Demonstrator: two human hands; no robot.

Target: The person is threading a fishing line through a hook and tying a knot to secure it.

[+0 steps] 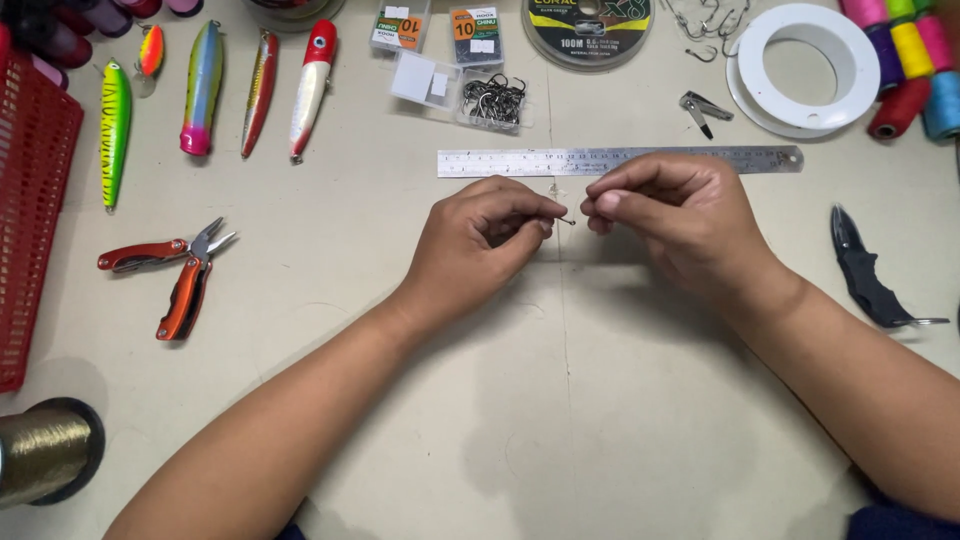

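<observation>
My left hand (pixel 478 238) pinches a small metal fishing hook (pixel 567 220) between thumb and forefinger, its tip sticking out to the right. My right hand (pixel 672 212) is closed just beside it, fingertips pinched together close to the hook, apparently on a thin clear line that runs up toward the steel ruler (pixel 620 160). The line is too fine to see clearly. Both hands hover over the beige table (pixel 520 420), just in front of the ruler.
Several colourful lures (pixel 205 88) lie at the back left beside a red basket (pixel 35 200). Red pliers (pixel 175 275), an open box of hooks (pixel 492 100), a line spool (pixel 588 28), a white reel (pixel 805 68), thread spools (pixel 915 60), nail clippers (pixel 703 108), a black knife (pixel 865 270) and a gold spool (pixel 45 450) surround the hands.
</observation>
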